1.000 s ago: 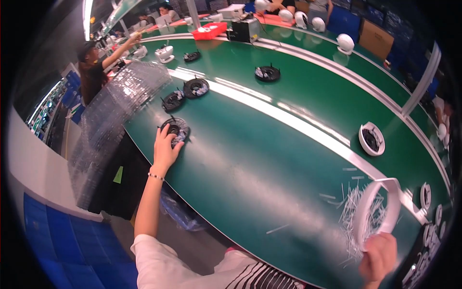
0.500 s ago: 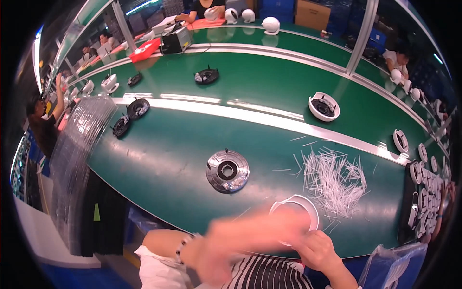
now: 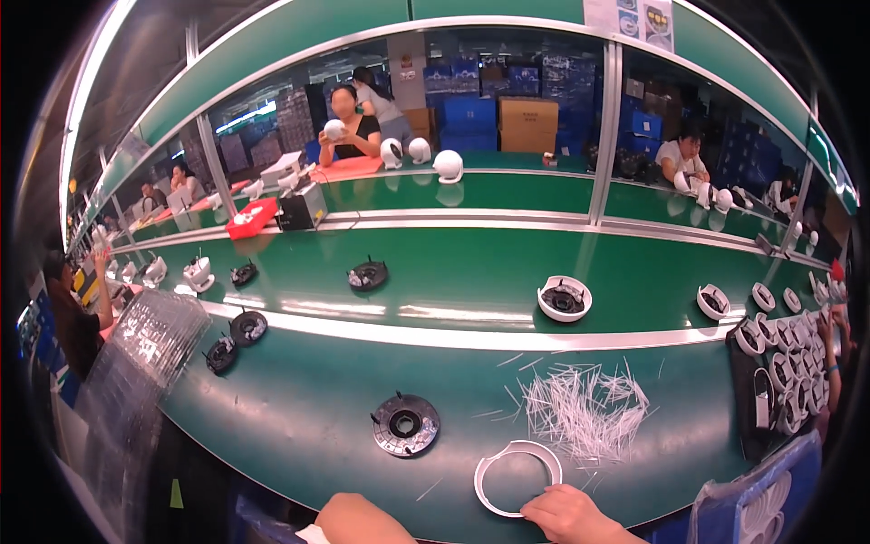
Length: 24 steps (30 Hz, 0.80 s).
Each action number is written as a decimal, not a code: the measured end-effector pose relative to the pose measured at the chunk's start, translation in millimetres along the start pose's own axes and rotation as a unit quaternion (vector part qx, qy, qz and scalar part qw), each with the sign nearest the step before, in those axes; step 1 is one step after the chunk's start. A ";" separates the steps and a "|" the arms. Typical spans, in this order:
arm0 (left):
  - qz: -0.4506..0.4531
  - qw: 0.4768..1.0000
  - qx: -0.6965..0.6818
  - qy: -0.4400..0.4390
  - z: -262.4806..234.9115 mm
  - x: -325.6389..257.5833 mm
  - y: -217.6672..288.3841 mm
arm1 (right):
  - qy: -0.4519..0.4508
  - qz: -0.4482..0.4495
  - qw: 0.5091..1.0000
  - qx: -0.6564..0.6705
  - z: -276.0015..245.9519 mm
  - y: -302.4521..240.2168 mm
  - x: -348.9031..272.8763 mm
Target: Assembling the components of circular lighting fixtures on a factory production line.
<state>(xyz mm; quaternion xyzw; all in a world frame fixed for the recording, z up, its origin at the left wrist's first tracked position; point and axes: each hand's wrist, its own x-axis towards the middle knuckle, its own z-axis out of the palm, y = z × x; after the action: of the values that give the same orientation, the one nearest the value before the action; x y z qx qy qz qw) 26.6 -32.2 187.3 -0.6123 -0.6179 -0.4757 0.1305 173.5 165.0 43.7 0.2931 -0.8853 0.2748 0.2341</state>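
Observation:
A white plastic ring (image 3: 517,476) lies flat on the green table (image 3: 299,408) near its front edge. My right hand (image 3: 569,515) rests at the ring's lower right rim, fingers on it. Only a bare forearm or elbow (image 3: 362,521) of my left side shows at the bottom edge; the left hand itself is out of the picture. A round black disc part with a grey centre (image 3: 405,424) sits to the left of the ring. A loose pile of thin white strips (image 3: 584,412) lies just behind the ring.
A white round housing (image 3: 564,298) and several black parts (image 3: 247,327) stand on the belt beyond a silver rail. A black tray of white housings (image 3: 779,381) is at the right, clear plastic sheeting (image 3: 136,363) at the left. Other people work across the line.
The black disc part came from the far left to in front of me. The white ring went from held up in my right hand down onto the table. The view has tilted upward.

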 end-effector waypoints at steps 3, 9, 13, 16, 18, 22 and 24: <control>0.024 0.998 0.050 0.007 2.3 0.6 -2.4 | -0.010 0.006 1.000 -0.007 -4.0 4.3 -3.7; 0.061 0.989 0.133 0.033 11.7 -5.6 -17.3 | -0.100 0.017 0.995 -0.010 -10.7 13.4 -22.5; 0.039 0.983 0.173 0.053 27.0 -30.0 -29.5 | -0.186 0.011 0.979 -0.078 -15.1 21.7 -23.9; 0.008 0.978 0.196 0.070 44.0 -56.1 -30.4 | -0.159 0.087 0.982 -0.059 -24.7 12.6 -9.9; -0.008 0.961 0.271 0.061 50.2 -56.7 -56.3 | -0.191 0.185 0.961 -0.081 -27.7 3.8 10.0; -0.313 0.882 0.262 -0.235 5.0 -103.7 -124.7 | -0.287 0.230 0.927 -0.070 -11.0 11.2 31.7; -0.316 0.881 0.208 -0.285 -0.8 -115.1 -135.3 | -0.317 0.231 0.915 -0.094 -8.1 12.8 32.6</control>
<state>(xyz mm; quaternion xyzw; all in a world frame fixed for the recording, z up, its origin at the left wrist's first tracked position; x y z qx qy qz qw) -68.1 -78.2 44.3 -0.4527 -0.8736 -0.1574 -0.0841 143.9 165.9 64.0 0.1287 -0.9779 0.1289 -0.1023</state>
